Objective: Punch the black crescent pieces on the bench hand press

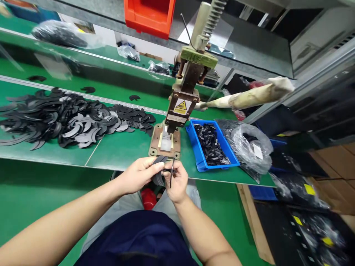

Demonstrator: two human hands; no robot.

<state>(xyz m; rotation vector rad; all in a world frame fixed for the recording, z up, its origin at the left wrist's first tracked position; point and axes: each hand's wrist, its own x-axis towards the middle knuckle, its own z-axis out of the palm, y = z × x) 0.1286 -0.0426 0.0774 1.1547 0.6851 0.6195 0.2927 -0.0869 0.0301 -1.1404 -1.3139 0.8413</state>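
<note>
My left hand (pixel 144 172) is closed around several dark curved plastic pieces (pixel 158 178), thumb on top, just in front of the press base. Close beside it, my right hand (pixel 177 182) pinches a thin dark curved piece (pixel 172 173), seen nearly edge-on. The fingertips of both hands almost meet, and small details between them are hidden. Directly beyond the hands stands a hand press (pixel 181 107) with a pale block (pixel 165 142) on its base. A large heap of dark curved pieces (pixel 80 127) lies to the left on the green bench.
Right of the press sits a blue tray (pixel 196 157) of small black parts. Clear plastic bags (pixel 251 147) lie beyond it. The press lever (pixel 249 95), wrapped in pale material, sticks out rightward. An orange bin (pixel 151 27) rests on the shelf above. Boxes stand at right.
</note>
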